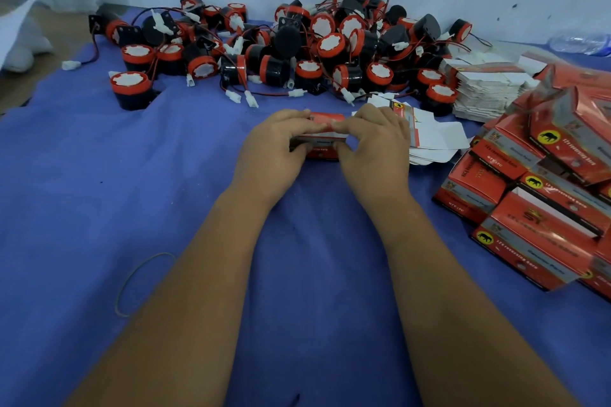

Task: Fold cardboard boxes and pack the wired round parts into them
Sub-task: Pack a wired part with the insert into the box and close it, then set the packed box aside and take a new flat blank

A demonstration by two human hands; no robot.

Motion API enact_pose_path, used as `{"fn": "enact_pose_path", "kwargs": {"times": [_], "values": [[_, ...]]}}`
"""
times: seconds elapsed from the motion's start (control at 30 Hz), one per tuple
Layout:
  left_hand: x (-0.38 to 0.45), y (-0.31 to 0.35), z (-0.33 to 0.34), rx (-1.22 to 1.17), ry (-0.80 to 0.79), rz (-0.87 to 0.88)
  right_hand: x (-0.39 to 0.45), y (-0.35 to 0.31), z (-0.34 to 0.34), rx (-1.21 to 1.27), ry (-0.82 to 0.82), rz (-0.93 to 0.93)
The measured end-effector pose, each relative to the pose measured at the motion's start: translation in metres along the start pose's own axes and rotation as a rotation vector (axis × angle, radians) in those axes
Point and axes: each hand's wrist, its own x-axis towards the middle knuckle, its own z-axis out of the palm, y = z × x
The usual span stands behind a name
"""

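A small red cardboard box (322, 139) sits on the blue cloth at the centre, held between both hands. My left hand (277, 145) grips its left end, fingers curled over the top. My right hand (373, 142) grips the right end, fingertips meeting the left ones on the top flap. Most of the box is hidden by the fingers. Behind them lies a big heap of black and red round parts (317, 49) with red and black wires and white plugs. Flat unfolded box blanks (433, 139) lie just right of my right hand.
Folded red boxes (542, 195) are piled at the right. A taller stack of flat blanks (486, 89) stands behind them. One round part (130, 89) stands apart at the left. A rubber band (142, 281) lies on the blue cloth (99, 192). A plastic bottle (578, 43) lies by the wall.
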Motion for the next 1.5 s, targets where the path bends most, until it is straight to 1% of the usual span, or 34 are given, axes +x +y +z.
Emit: {"fn": "enact_pose_path", "kwargs": {"times": [0.13, 0.23, 0.3, 0.37, 0.47, 0.53, 0.63, 0.7, 0.77, 0.87, 0.97, 1.07, 1.1, 1.17, 1.2, 1.23, 1.27, 1.33, 1.5], "values": [[0.001, 0.002, 0.000, 0.033, 0.000, 0.005, -0.001, -0.004, 0.001, -0.053, 0.018, -0.022], [0.002, 0.004, 0.001, 0.178, 0.060, 0.019, -0.002, -0.007, 0.003, -0.096, 0.034, -0.059], [0.003, 0.006, 0.001, 0.272, 0.095, 0.015, -0.002, -0.008, 0.005, -0.142, 0.011, -0.069], [0.005, 0.008, 0.002, 0.305, 0.087, -0.017, -0.002, -0.007, 0.005, -0.176, -0.041, -0.043], [0.004, 0.009, 0.002, 0.283, 0.038, -0.074, -0.001, -0.010, 0.006, -0.198, -0.074, 0.005], [0.002, 0.007, 0.000, 0.271, -0.050, -0.097, -0.002, -0.012, 0.007, -0.212, -0.091, 0.031], [0.000, 0.004, 0.000, 0.341, -0.171, -0.096, -0.005, -0.015, 0.010, -0.237, -0.138, 0.053], [0.000, 0.004, 0.001, 0.357, -0.195, -0.095, -0.007, -0.014, 0.011, -0.193, -0.152, 0.071], [-0.001, 0.004, 0.002, 0.314, -0.208, -0.101, -0.008, -0.012, 0.011, -0.090, -0.160, 0.108], [-0.004, 0.002, 0.003, 0.118, -0.207, -0.130, -0.010, -0.007, 0.013, 0.110, -0.154, 0.169], [-0.003, 0.002, 0.004, -0.010, -0.093, -0.165, -0.012, -0.004, 0.015, 0.333, -0.155, 0.241], [-0.001, 0.002, 0.003, -0.057, 0.057, -0.279, -0.010, -0.001, 0.017, 0.447, -0.172, 0.298], [0.000, 0.001, 0.002, -0.069, 0.073, -0.315, -0.010, 0.001, 0.017, 0.466, -0.199, 0.307], [0.000, 0.002, 0.002, -0.123, 0.046, -0.372, -0.010, 0.000, 0.016, 0.484, -0.268, 0.316], [0.000, 0.005, 0.003, -0.160, 0.033, -0.380, -0.010, -0.001, 0.015, 0.468, -0.278, 0.302], [0.000, 0.008, 0.004, -0.198, 0.035, -0.375, -0.010, -0.002, 0.014, 0.419, -0.252, 0.274], [-0.001, 0.013, 0.006, -0.239, 0.048, -0.360, -0.011, -0.004, 0.012, 0.350, -0.191, 0.242], [-0.004, 0.027, 0.010, -0.352, 0.077, -0.307, -0.012, -0.007, 0.005, 0.252, -0.015, 0.206], [-0.017, 0.071, 0.023, -0.624, 0.150, -0.157, -0.026, -0.014, -0.019, 0.154, 0.386, 0.160]]}}
